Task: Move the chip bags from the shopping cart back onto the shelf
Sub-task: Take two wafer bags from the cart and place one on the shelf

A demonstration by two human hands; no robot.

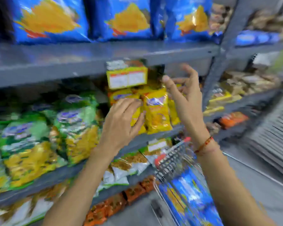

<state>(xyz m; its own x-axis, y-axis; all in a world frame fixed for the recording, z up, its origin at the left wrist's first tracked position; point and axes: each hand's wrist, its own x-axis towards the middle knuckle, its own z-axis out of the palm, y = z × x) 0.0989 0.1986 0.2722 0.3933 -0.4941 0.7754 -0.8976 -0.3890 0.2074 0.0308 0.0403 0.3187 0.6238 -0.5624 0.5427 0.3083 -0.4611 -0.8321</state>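
Chip bags in yellow (157, 111) stand upright on the grey shelf (88, 53) at the middle of the frame, packed side by side, with a yellow bag (127, 75) showing a white label panel perched above them against the shelf edge. The left hand (122, 121) lies flat on the front of the leftmost yellow bag, fingers (129, 103) spread and pressing it, not curled around it. The right hand (185, 95) hovers just right of the same bags, palm turned inward, fingers loosely bent and holding nothing; a red thread band (203, 145) circles its wrist. Left of the yellow bags, green bags (75, 121) fill the same shelf level toward the left edge of the frame. Along the top of the frame, large blue bags (124, 18) with orange chips printed on them line the level above. In the lower right, the shopping cart (171, 159) with its wire basket and red corner trim holds more blue bags (186, 193). Orange packets (114, 204) sit on the lowest shelf at the bottom centre. The whole view is motion-blurred.
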